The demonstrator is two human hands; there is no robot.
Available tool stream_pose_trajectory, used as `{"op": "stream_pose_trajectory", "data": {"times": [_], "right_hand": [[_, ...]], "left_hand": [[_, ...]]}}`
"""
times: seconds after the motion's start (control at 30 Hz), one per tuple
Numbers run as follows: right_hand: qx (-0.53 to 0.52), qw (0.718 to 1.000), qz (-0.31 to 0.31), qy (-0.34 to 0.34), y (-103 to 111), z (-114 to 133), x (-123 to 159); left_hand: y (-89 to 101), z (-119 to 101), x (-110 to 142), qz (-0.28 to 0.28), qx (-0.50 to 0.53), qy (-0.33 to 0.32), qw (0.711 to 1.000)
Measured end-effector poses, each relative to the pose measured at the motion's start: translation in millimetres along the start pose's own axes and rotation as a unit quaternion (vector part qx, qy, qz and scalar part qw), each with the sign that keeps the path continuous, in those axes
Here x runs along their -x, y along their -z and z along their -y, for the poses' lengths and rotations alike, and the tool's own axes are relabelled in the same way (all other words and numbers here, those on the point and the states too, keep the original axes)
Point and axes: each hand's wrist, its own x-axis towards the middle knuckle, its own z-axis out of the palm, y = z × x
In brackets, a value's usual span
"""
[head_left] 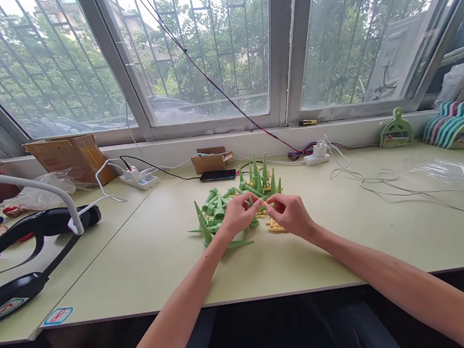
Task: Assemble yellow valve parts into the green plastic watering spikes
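My left hand [240, 213] and my right hand [289, 212] meet above a heap of parts, fingertips almost touching. Each hand is closed in a pinch; whatever lies between the fingers is too small or hidden to make out. Green pointed plastic spikes [206, 233] lie jumbled under and left of my left hand. Behind the hands, several green spikes [264, 170] stand upright with yellow pieces at their bases. Small yellow plastic pieces [275, 226] lie beside my right hand, partly covered by its fingers.
A phone [218, 175] and a small open carton [211, 158] are behind the heap. Power strips [139, 180] and loose white cables [383, 179] stretch along the back and right. A black headset [30, 256] sits left; green dustpan-like items [462, 125] stand far right.
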Motion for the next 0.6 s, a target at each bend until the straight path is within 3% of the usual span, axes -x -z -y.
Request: {"op": "stream_pose_trajectory", "data": {"times": [0.6], "right_hand": [[0.026,0.998,0.061,-0.010,0.7,-4.1,-1.9]], "left_hand": [[-3.2,-1.3,0.4,-0.012,0.018,0.015,1.000]]}}
